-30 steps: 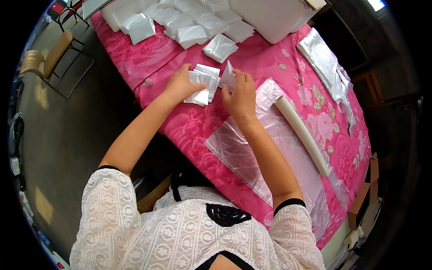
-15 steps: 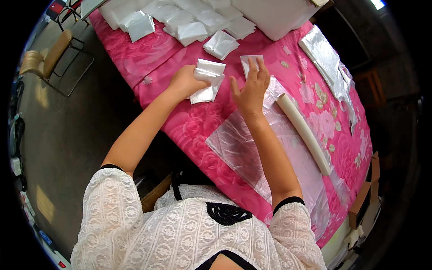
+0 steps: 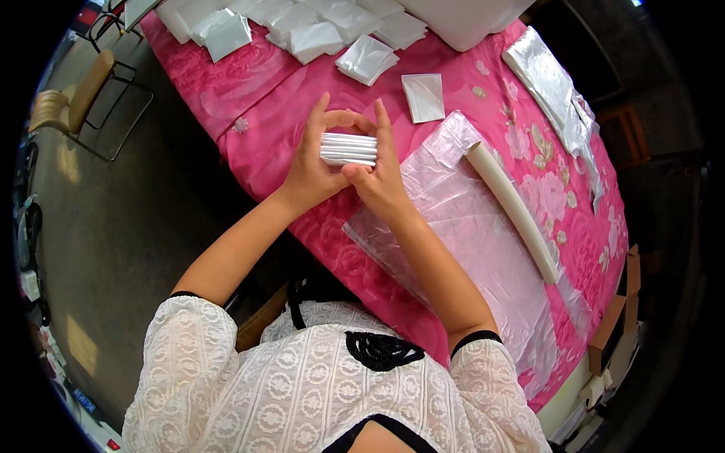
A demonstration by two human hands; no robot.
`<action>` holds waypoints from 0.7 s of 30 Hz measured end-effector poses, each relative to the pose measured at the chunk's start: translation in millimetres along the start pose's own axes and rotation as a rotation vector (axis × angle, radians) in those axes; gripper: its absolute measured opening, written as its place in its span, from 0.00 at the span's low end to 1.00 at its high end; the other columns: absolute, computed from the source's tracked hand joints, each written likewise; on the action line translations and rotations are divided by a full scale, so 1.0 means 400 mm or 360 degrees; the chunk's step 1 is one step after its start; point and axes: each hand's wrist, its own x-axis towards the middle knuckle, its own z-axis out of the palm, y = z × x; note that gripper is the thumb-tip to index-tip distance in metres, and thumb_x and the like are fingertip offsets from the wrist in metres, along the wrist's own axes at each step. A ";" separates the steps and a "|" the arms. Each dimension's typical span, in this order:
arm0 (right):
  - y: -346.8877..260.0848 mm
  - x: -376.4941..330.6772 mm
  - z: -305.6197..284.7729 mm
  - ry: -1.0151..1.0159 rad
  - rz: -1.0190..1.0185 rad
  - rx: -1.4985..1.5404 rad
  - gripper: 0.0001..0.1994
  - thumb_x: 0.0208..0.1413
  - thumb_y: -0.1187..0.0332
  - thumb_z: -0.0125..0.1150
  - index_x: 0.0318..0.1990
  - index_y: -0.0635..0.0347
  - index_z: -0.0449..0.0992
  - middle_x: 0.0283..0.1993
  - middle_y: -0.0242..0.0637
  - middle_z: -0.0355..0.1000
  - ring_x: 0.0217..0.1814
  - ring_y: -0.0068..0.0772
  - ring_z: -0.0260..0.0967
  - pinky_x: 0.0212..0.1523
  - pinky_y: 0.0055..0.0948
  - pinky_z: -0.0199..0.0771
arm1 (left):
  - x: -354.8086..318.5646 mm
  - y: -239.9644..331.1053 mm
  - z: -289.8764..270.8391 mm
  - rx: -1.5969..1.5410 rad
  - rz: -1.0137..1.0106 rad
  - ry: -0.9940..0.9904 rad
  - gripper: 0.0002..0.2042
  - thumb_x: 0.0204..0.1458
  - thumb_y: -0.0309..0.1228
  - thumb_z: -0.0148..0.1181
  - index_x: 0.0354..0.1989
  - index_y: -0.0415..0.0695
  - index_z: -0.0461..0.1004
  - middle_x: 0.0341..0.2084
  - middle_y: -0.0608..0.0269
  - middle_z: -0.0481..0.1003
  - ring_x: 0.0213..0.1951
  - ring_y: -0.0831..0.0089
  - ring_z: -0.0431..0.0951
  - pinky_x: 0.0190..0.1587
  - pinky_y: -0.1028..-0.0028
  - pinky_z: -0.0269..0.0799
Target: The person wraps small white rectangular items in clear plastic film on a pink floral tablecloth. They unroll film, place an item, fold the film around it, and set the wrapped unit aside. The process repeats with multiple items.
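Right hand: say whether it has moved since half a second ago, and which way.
Yes. The right hand has moved left, away from the pale tube, and now holds the white stack with the left hand.

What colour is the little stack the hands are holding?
The little stack is white; it shows best in the head view.

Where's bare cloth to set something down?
Pink cloth lies bare between the left hand and the far packets, and between the clear film and silvery sheeting on the right. Crowded: the far side, heaped with packets; the near right, covered by film with a tube on it.
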 end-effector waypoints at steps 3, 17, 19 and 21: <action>0.024 0.012 -0.010 0.0015 -0.0014 -0.0132 0.58 0.39 0.39 0.65 0.66 0.69 0.35 0.60 0.53 0.55 0.62 0.43 0.56 0.59 0.35 0.58 | -0.001 -0.011 -0.002 -0.0001 -0.0069 -0.0041 0.49 0.38 0.32 0.69 0.65 0.43 0.39 0.51 0.50 0.63 0.51 0.61 0.67 0.53 0.64 0.66; 0.037 -0.034 -0.034 -0.0088 -0.0232 -0.0845 0.50 0.36 0.49 0.70 0.62 0.70 0.51 0.53 0.49 0.66 0.55 0.50 0.62 0.57 0.40 0.58 | -0.044 -0.041 -0.044 0.0191 0.0171 -0.0196 0.28 0.38 0.25 0.67 0.48 0.42 0.58 0.44 0.54 0.65 0.48 0.59 0.68 0.51 0.64 0.65; 0.029 -0.039 -0.036 -0.0087 -0.0286 -0.0911 0.50 0.35 0.51 0.72 0.62 0.69 0.51 0.52 0.48 0.66 0.54 0.49 0.62 0.56 0.40 0.58 | -0.038 -0.008 -0.042 0.0176 0.0193 -0.0175 0.28 0.38 0.24 0.67 0.48 0.41 0.58 0.44 0.54 0.66 0.47 0.59 0.68 0.49 0.64 0.65; 0.050 -0.036 -0.039 -0.0152 -0.0317 -0.0978 0.49 0.34 0.54 0.73 0.62 0.68 0.52 0.52 0.48 0.66 0.54 0.49 0.62 0.56 0.39 0.59 | -0.052 -0.026 -0.034 0.0118 0.0157 -0.0184 0.27 0.39 0.25 0.66 0.47 0.41 0.58 0.42 0.54 0.66 0.46 0.58 0.69 0.49 0.65 0.65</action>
